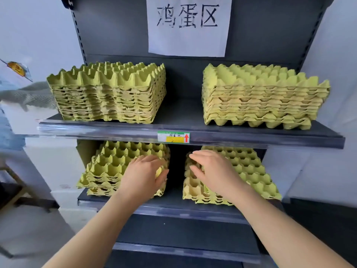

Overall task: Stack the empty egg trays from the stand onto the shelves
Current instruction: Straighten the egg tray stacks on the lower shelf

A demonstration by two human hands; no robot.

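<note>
We note a white paper sign (188, 26) on the back panel (116, 28); price tag (173, 136) at mid-edge.

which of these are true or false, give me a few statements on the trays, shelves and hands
1. Four tray stacks sit on two shelves. True: upper left stack, upper right stack, lower left stack, lower right stack.
2. The left hand rests on the upper shelf. False: it is on the lower left stack.
3. The right hand is on the lower right stack. True.
4. The sign hangs below the lower shelf. False: it hangs above the upper shelf.
5. A hand holds a lifted tray. False: neither hand has lifted one.
</note>
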